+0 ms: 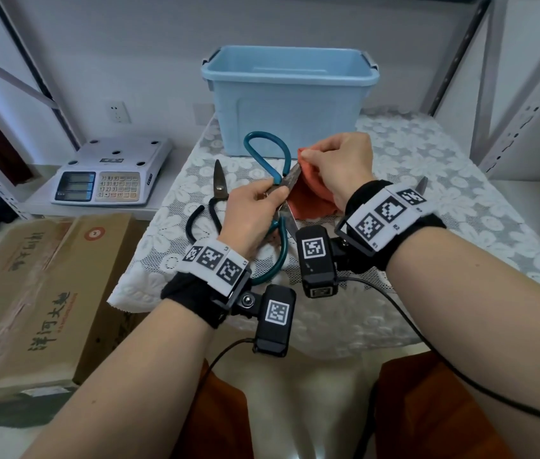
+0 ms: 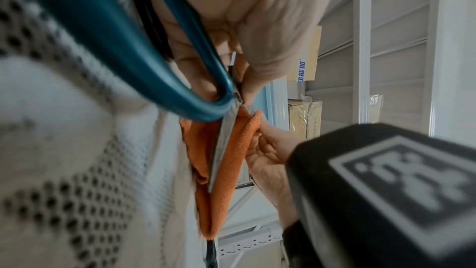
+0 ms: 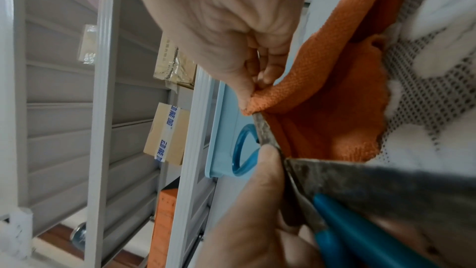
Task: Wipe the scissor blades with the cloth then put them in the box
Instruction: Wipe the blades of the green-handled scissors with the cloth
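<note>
The carton (image 1: pixel 40 293) reads 洋河大曲; the scale (image 1: pixel 109 175) keypad shows digits 1 to 9; the wristbands (image 1: pixel 391 210) read L1, R1, R2, R3.

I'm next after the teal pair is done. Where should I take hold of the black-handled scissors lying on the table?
Grip the black-handled scissors by a handle loop, from your near left. The loops face you; the bare blades point away toward the blue box.

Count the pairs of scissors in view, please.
2, maybe 3. Teal scissors held in the left hand; black scissors lying on the table; a blade tip behind the right wrist may be another.
</note>
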